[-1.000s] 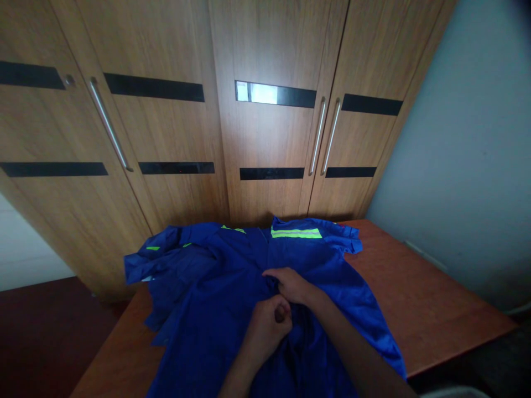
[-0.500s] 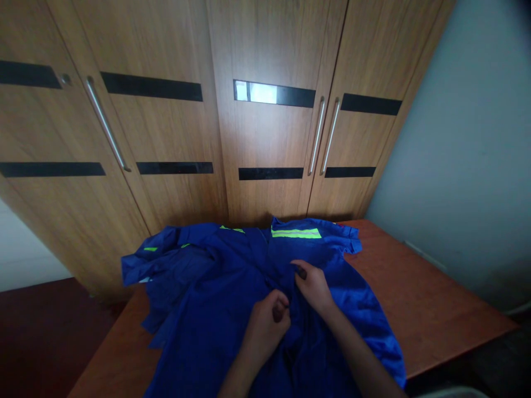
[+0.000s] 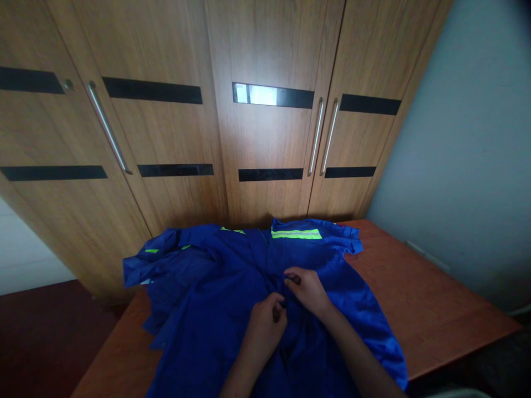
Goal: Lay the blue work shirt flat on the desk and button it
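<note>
A blue garment (image 3: pixel 219 309) with yellow-green reflective strips lies spread over a reddish-brown table. Near its middle front, my left hand (image 3: pixel 267 319) is closed in a pinch on the blue fabric. Just above and to the right of it, my right hand (image 3: pixel 306 287) also pinches the fabric, thumb and fingers together. The two hands are close but apart. Small details of the cloth between the fingertips are too dark to make out. One wide reflective strip (image 3: pixel 296 234) shows above my right hand.
The table (image 3: pixel 431 309) extends to the right of the garment. Behind it stands a wooden wardrobe (image 3: pixel 269 138) with metal handles and black strips. A pale wall (image 3: pixel 468 166) rises at the right, and dark red floor (image 3: pixel 53 337) shows at the lower left.
My right hand has moved a little left and down, closer to my left hand. My left hand has shifted slightly left. The fabric between them has moved a little.
</note>
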{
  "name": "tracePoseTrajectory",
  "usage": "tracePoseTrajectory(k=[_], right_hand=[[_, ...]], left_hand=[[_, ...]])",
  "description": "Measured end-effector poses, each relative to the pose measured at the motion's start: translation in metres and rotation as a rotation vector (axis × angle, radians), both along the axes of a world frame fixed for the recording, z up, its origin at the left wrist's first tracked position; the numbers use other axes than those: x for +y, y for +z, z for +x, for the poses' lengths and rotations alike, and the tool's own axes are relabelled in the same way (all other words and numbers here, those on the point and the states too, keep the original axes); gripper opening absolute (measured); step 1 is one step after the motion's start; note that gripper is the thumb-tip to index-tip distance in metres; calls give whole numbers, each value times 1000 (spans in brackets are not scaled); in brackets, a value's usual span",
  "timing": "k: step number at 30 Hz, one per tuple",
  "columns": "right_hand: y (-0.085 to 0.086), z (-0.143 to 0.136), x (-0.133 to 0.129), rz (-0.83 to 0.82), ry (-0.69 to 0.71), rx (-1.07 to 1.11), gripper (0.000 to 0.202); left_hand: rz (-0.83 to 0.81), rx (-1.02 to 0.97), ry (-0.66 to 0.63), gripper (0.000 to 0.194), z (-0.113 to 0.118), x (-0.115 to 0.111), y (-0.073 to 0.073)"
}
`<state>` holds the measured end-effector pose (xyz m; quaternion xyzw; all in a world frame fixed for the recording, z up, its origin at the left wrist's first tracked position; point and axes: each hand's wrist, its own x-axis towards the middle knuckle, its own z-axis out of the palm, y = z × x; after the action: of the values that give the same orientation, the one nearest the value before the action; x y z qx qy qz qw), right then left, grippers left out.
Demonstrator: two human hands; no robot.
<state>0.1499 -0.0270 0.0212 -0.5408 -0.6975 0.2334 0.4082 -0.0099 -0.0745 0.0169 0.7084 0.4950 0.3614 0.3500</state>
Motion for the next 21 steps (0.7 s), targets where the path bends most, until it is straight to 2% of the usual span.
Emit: tracePoseTrajectory(k=[5,10,13,16,18,21], right_hand=[[-2,11,0,-49,-144,83,21],[-21,22,-8,-176,-267,100,23],[-28,25,-17,-181,-288,33,16],[-21,26,-27,-141,-305,-42,14],[-10,22,-34,-50,-319,-101,19],[6,12,-48,83,-281,-177,19]], left_hand=[[-46,-81,41,12,-1,1,2],[-54,-117,5,13,1,-2,6],[-44,-124,-24,14,2,-4,8],[-93,-188,-51,27,2,-5,8],[-176,-277,-98,38,1,-5,8],[-254,-359,-127,31,-1,-4,5]])
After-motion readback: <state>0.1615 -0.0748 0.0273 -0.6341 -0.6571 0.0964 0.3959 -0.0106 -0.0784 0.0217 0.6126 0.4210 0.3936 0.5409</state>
